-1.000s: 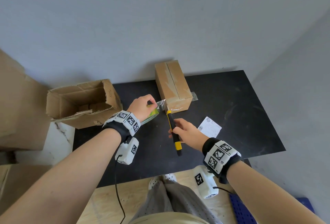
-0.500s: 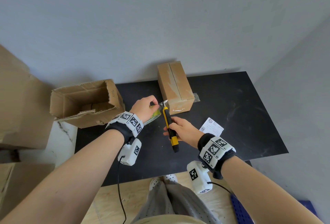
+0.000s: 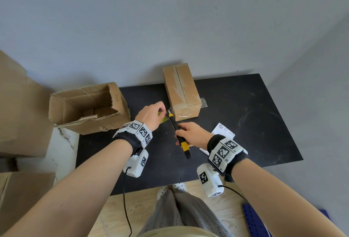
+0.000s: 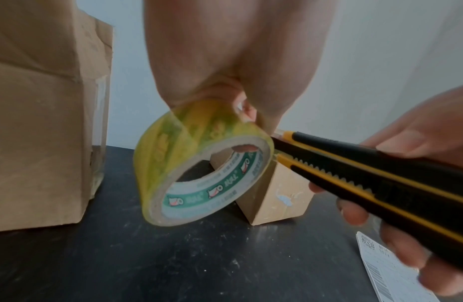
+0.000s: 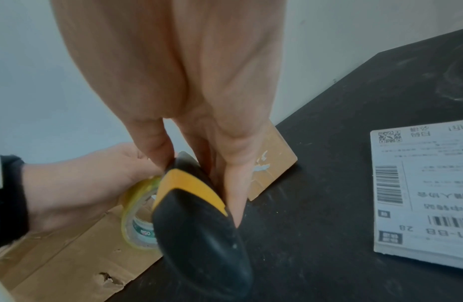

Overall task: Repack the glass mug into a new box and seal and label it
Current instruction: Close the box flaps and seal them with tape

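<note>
A closed, taped cardboard box (image 3: 181,91) (image 4: 279,196) stands at the back middle of the black table (image 3: 245,123). My left hand (image 3: 153,113) grips a roll of clear yellowish tape (image 4: 199,173) (image 5: 140,212) just left of the box's near end. My right hand (image 3: 190,134) holds a black and yellow utility knife (image 3: 178,134) (image 4: 367,173) (image 5: 197,224), whose tip lies against the tape at the roll beside the box. A white shipping label (image 3: 224,132) (image 5: 421,183) lies flat to the right of my right hand. No mug is in sight.
An open, torn cardboard box (image 3: 86,108) (image 4: 44,122) sits at the table's left edge. Larger cartons (image 3: 20,108) stand off the table to the left. A grey wall (image 3: 170,19) runs behind the table. A blue pegboard (image 3: 255,219) lies on the floor at lower right.
The knife tip has moved up and left from the box's near face to the tape at the roll. My right hand followed it; my left hand has kept its hold on the roll.
</note>
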Action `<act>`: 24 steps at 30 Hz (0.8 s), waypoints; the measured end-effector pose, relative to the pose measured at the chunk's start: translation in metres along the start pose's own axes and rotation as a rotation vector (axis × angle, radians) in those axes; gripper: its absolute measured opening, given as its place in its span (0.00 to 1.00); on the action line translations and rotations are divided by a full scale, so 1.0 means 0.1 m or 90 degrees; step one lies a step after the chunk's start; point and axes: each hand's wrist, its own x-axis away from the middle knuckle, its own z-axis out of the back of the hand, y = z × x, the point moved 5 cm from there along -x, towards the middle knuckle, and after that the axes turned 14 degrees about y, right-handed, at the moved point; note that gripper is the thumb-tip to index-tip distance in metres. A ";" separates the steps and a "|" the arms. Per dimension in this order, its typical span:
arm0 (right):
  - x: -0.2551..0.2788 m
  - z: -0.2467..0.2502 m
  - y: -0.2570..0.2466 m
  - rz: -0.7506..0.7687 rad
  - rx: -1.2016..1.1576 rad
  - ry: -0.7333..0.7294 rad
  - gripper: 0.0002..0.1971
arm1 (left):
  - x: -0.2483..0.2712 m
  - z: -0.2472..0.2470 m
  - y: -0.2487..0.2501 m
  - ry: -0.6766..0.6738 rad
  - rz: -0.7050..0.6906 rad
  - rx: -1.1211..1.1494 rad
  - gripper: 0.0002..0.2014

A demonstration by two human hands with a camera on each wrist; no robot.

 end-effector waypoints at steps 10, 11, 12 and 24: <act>0.03 0.08 0.04 -0.058 0.029 -0.003 0.11 | 0.06 -0.05 0.07 0.015 0.051 -0.048 0.06; 0.04 0.08 0.06 -0.066 0.033 -0.002 0.13 | 0.06 -0.05 0.07 0.016 0.063 -0.040 0.06; 0.05 0.08 0.07 -0.071 0.038 -0.002 0.13 | 0.06 -0.05 0.06 0.016 0.074 -0.031 0.05; 0.00 0.19 0.41 -0.029 0.243 0.029 0.09 | 0.10 -0.06 -0.07 -0.006 0.154 0.026 0.07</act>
